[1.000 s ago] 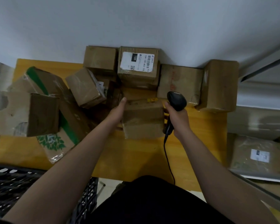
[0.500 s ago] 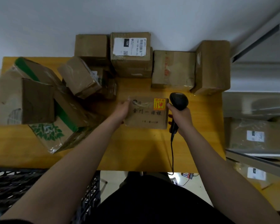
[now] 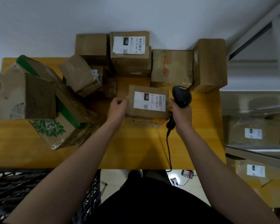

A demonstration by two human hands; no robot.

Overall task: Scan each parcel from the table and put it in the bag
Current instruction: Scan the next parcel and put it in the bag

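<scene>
A small brown parcel lies in the middle of the yellow table, its white shipping label facing up. My left hand grips the parcel's left edge with curled fingers. My right hand holds a black barcode scanner by its handle, right against the parcel's right edge. The scanner's cord hangs down over the table's front edge. No bag can be made out.
Several cardboard parcels stand along the wall at the back and pile up at the left. A black plastic crate sits at lower left. Metal shelving with labelled parcels stands at right. A charger lies on the floor.
The parcel has been turned over in my hands, from a plain side, through a handwritten side with a yellow sticker, to the white label facing up. The scanner stayed beside it.
</scene>
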